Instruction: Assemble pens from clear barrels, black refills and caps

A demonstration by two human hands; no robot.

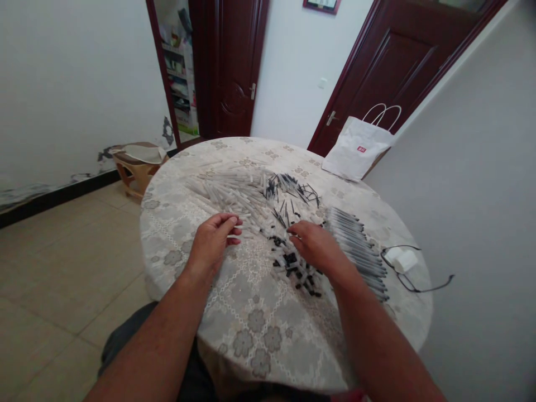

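My left hand (215, 239) is held over the near side of a heap of clear pen barrels (228, 187). Its thumb and index finger come together; anything between them is too small to make out. Over the caps, my right hand (313, 244) has its fingers pinched, and whatever is in them is hidden. Just beyond it lie dark thin pen refills (288, 184), some scattered loosely. Below it is a pile of clear and black pen caps (299, 271). Right of that hand, assembled-looking pens (355, 251) lie side by side in a long row.
The round table (251, 329) wears a patterned cloth. Eyeglasses (412, 287) and a crumpled white item (402, 259) rest near its right edge. A white paper bag (358, 148) stands at the back right. A wooden stool (136, 170) is on the floor at left.
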